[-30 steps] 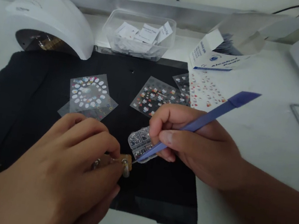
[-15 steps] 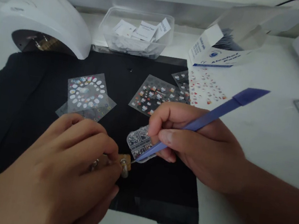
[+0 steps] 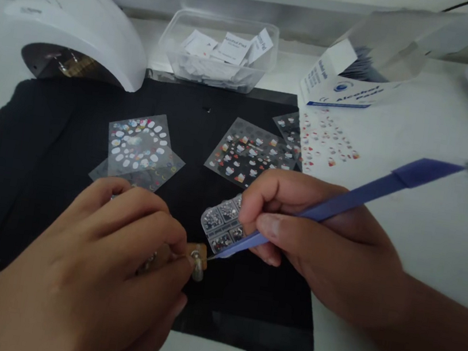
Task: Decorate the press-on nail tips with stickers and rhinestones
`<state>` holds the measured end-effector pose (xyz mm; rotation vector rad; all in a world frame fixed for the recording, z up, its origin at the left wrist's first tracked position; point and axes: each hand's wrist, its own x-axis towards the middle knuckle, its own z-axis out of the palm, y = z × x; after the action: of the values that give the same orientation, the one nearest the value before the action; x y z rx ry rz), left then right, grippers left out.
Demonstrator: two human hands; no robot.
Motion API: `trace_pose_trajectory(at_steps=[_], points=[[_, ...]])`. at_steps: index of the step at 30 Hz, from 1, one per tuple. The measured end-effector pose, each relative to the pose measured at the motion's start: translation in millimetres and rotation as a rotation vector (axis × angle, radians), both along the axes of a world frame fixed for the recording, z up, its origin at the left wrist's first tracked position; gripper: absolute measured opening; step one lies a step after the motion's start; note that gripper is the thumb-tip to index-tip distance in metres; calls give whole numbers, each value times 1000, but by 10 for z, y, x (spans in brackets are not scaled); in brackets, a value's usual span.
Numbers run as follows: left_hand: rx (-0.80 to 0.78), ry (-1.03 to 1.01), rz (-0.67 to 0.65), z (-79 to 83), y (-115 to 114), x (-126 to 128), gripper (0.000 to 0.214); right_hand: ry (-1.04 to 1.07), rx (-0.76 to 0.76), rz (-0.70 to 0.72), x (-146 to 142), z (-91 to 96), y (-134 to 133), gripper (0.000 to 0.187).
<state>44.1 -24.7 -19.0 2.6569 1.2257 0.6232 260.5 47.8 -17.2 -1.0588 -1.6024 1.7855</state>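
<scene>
My left hand (image 3: pixel 103 267) is closed around a small yellowish-brown block (image 3: pixel 205 251), most of it hidden by my fingers. A glossy, pale nail tip (image 3: pixel 197 269) shows at the block's exposed end. Between the thumb and fingers of my right hand (image 3: pixel 317 233) is a pair of slim blue-purple tweezers (image 3: pixel 352 199). Their fine point reaches down to the block's end beside the nail tip; whether it touches, I cannot tell. Partly behind my right fingers lies a clear compartment box (image 3: pixel 218 223) of tiny rhinestones.
Clear sticker sheets (image 3: pixel 138 142) and patterned sticker sheets (image 3: pixel 246 151) lie on the black mat (image 3: pixel 249 317). A white lamp (image 3: pixel 102 29) stands at back left. Behind the mat are a plastic tub (image 3: pixel 217 74) of alcohol pads and an open alcohol pad box (image 3: pixel 345 92).
The tweezers' rear end has swung right and slightly down, and my right hand has shifted a little to the right. My left hand keeps its hold on the block.
</scene>
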Motion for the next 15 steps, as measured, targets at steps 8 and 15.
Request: trace_pose_trajectory(at_steps=[8,15], points=[[-14,-2,-10,15,11,-1,13,13,-6,19,11,4,6,10],[-56,-12,28,45,-32,45,16,21,-25,28,4,3,-1,11]])
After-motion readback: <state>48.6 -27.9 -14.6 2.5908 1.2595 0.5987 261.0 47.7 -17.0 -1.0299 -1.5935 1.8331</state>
